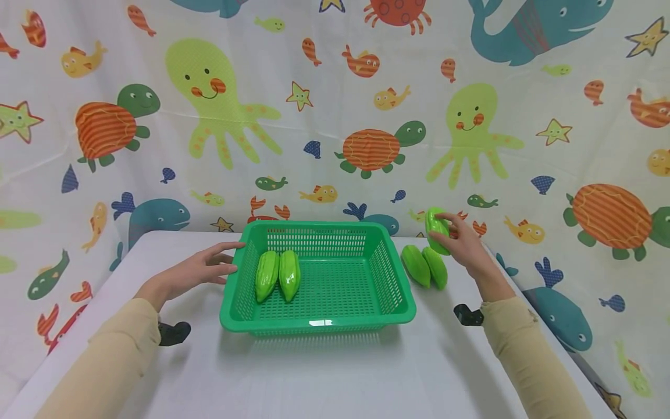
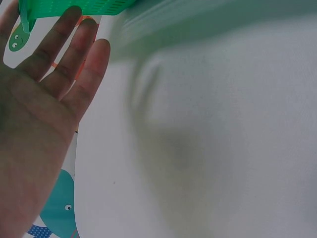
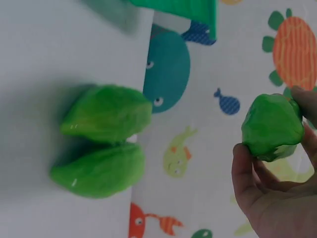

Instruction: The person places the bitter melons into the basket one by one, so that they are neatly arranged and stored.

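Observation:
My right hand (image 1: pixel 460 241) pinches a glossy green, ridged, gourd-like fruit (image 3: pixel 272 126) between thumb and fingers, raised above the table's far right part. Below it, two more such green fruits (image 1: pixel 425 267) lie side by side on the table, right of a green plastic basket (image 1: pixel 319 327). Inside the basket, at its left, rest two long green fruits (image 1: pixel 278 274) of the same ridged, pointed look. My left hand (image 1: pixel 196 270) is at the basket's left rim with its fingers loosely extended, holding nothing. Whether a fingertip touches the rim I cannot tell.
The white table (image 1: pixel 335 378) carries the basket near its far edge. Behind and beside it hangs a curtain (image 1: pixel 324 87) printed with sea animals. Dark wrist-camera pieces (image 1: pixel 175 333) stick out beside both sleeves.

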`<state>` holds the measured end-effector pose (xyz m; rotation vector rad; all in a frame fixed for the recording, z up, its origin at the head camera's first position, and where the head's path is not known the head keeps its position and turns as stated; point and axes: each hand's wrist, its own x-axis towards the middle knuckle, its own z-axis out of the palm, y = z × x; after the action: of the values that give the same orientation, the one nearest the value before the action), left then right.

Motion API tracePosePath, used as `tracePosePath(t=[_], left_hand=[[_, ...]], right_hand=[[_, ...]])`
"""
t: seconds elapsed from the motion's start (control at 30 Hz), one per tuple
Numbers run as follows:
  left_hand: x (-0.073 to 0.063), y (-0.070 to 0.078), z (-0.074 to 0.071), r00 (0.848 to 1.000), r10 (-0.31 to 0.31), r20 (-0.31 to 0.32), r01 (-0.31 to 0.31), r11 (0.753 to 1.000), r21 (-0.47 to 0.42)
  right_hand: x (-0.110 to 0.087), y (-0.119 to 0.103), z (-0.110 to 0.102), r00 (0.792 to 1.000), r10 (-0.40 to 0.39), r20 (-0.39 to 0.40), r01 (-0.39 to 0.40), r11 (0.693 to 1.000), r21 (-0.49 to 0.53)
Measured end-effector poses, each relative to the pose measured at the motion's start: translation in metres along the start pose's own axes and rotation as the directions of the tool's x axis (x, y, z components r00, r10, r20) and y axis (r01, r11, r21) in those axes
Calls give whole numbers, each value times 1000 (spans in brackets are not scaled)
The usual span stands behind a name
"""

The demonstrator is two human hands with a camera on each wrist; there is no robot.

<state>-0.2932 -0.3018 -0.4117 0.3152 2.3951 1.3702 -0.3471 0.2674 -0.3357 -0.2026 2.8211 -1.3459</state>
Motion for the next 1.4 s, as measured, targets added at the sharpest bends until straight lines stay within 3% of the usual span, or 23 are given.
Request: tracePosePath(t=[0.7, 1.4], left_hand=[[0, 0, 1, 1000, 6, 4, -6, 1000, -12], [-1, 1, 1, 1000, 14, 12, -14, 1000, -21]], right_hand=[[-1, -65, 44, 993, -72, 91, 68, 997, 44], [2, -95, 78, 978, -87, 188, 74, 994, 75]])
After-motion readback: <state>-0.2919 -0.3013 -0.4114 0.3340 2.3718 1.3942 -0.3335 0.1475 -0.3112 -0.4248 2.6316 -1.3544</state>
